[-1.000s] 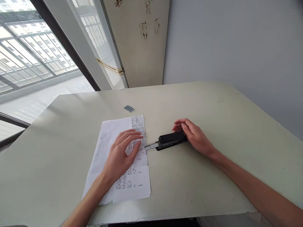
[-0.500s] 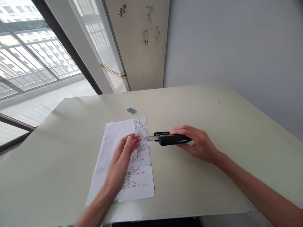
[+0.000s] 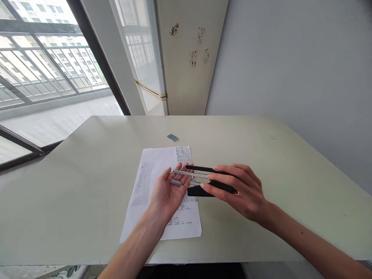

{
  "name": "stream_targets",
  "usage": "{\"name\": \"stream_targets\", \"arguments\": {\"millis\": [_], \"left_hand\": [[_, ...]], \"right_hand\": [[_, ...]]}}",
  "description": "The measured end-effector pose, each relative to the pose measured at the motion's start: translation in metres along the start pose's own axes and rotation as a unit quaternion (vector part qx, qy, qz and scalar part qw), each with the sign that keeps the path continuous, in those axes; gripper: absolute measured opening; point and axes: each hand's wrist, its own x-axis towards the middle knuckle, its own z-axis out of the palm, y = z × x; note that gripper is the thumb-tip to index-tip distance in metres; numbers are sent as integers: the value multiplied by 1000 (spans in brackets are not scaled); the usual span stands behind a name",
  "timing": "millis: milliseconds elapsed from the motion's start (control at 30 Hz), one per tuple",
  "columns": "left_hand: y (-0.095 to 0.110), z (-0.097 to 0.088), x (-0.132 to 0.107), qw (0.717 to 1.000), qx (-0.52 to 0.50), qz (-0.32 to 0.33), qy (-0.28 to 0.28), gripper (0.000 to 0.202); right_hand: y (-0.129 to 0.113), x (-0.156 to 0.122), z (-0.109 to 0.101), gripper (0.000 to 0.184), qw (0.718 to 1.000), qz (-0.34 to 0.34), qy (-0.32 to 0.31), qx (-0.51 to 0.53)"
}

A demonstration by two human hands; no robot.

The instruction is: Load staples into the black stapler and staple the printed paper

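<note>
My right hand (image 3: 238,192) grips a black stapler (image 3: 203,180) and holds it raised above the table, its silver staple tray pulled out toward the left. My left hand (image 3: 168,192) is palm up under the tray's tip, fingers loosely curled, with a small grey strip of staples (image 3: 176,182) resting on the fingers. Beneath both hands lies a printed sheet of paper (image 3: 151,193) on the pale green table (image 3: 261,217).
Several loose grey staple strips (image 3: 173,137) lie on the table beyond the paper. A grey wall stands at the right, a stained beige panel (image 3: 188,54) behind the table, and a large window (image 3: 43,69) at the left.
My right hand picked the stapler up off the table and its tray now stands open. My left hand left the paper, turned palm up and now bears a staple strip.
</note>
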Motion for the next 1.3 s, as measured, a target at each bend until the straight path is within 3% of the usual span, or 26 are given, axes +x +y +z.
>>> {"name": "stream_targets", "arguments": {"millis": [100,167,267,333,533,633,700,800,900,1033,1167,1300], "left_hand": [[7,-22,0,996,52,71,-17,14],[13,-36,-4,974,155,158,-41,13],[20,-50,-14,886,377,265,-56,34],[20,-52,-18,825,472,302,-69,50],[7,-51,-4,693,584,393,-157,66],[8,-51,5,661,612,405,-157,67],[15,-52,9,687,596,390,-144,64],[27,-54,13,778,525,328,-112,55],[35,-56,19,860,443,239,-85,33],[41,-59,29,946,266,138,-124,20],[47,-59,32,983,98,58,-142,22],[52,-58,31,992,-17,11,-125,41]], "right_hand": [[0,3,-1,51,995,71,11,62],[0,7,-1,55,986,123,29,108],[-1,12,4,54,971,176,41,157],[-3,14,9,50,965,198,34,171],[-12,20,31,44,949,247,16,194],[-12,25,41,36,942,273,15,194],[-5,29,49,27,932,305,14,196],[18,33,66,23,903,379,12,201],[52,39,92,34,863,459,26,208],[91,52,133,42,841,506,25,189],[107,63,163,40,842,509,24,179],[101,68,162,46,855,491,19,163]]}}
